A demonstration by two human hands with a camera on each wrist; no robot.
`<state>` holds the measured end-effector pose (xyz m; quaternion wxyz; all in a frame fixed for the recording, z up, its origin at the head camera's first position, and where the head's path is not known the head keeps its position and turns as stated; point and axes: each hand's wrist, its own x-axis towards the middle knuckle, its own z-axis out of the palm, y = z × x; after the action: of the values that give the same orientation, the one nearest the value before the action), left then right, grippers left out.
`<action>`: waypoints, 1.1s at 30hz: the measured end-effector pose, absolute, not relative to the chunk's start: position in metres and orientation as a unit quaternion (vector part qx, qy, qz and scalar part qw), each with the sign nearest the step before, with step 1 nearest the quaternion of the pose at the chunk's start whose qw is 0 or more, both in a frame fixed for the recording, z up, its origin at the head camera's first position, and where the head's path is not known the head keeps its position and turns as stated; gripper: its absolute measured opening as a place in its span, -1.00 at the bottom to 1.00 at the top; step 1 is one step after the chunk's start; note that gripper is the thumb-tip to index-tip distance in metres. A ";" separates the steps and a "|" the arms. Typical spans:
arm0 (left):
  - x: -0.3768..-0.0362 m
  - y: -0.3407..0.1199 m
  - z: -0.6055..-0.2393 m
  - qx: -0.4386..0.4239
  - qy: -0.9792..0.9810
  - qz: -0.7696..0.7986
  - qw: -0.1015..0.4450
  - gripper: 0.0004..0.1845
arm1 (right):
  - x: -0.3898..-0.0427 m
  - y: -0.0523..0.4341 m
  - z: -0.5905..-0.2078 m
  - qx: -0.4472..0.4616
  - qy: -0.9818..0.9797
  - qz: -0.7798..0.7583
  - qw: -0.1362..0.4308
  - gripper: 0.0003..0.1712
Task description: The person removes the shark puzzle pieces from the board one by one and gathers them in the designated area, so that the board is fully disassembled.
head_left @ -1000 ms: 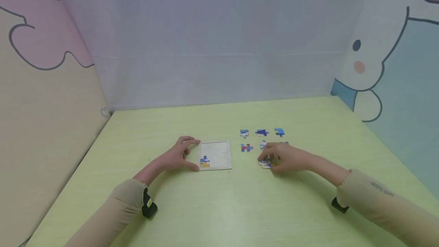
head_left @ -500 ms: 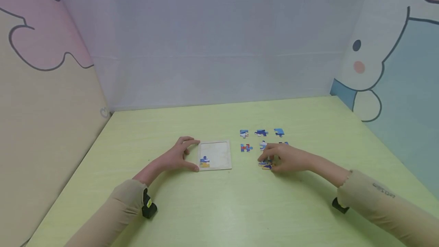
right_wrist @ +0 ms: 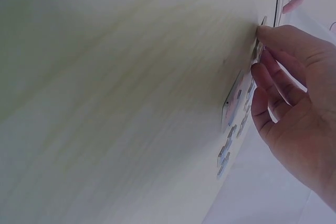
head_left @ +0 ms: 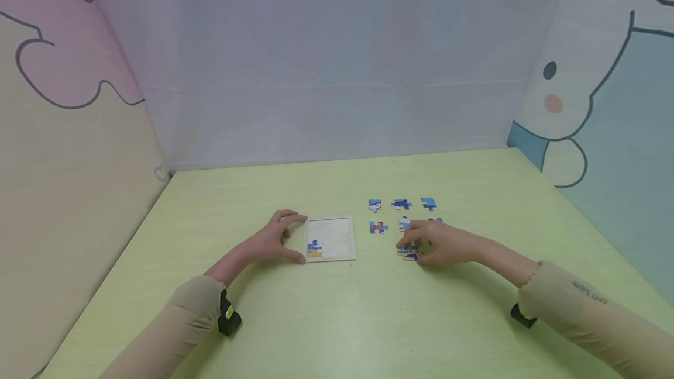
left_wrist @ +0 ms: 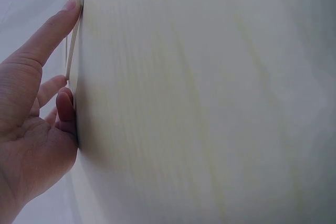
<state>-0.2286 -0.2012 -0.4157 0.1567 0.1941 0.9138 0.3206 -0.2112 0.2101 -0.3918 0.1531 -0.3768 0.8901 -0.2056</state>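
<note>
In the head view my left hand (head_left: 271,240) reaches along the left side of a pale square puzzle tray (head_left: 337,259). Its straight thumb touches the near left corner and its index finger the far left corner. A yellow and blue jigsaw piece (head_left: 314,248) lies in the tray's near left corner. To the right, my right hand (head_left: 444,241) pinches a yellow and blue jigsaw piece (head_left: 412,257) between thumb and fingertips, low over the table; the fingers hide part of it. In the right wrist view the right hand (right_wrist: 294,82) has its thumb and fingertips at the piece's edge.
Loose jigsaw pieces lie in rows right of the tray: a white one (head_left: 375,205), a dark blue one (head_left: 401,204), a light blue one (head_left: 429,203) and a red one (head_left: 378,227). The right hand partly covers others. Walls surround the yellow-green table (head_left: 326,320).
Both hands stay almost where they were. The jigsaw piece under my right fingertips has shifted very slightly to the right, with its yellow edge showing a little differently.
</note>
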 end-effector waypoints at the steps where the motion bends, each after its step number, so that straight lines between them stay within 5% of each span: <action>1: -0.228 -0.201 -0.415 0.193 0.914 0.321 0.157 0.02 | -0.211 0.210 -0.392 -0.378 0.890 -0.205 0.153 -0.55; 33: -0.226 -0.201 -0.413 0.189 0.911 0.330 0.156 0.02 | -0.215 0.193 -0.378 -0.378 0.898 -0.171 0.150 -0.54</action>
<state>-0.2261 -0.2008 -0.4135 0.1562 0.1894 0.9115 0.3301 -0.2152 0.1934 -0.3781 0.1496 -0.3778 0.8976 -0.1711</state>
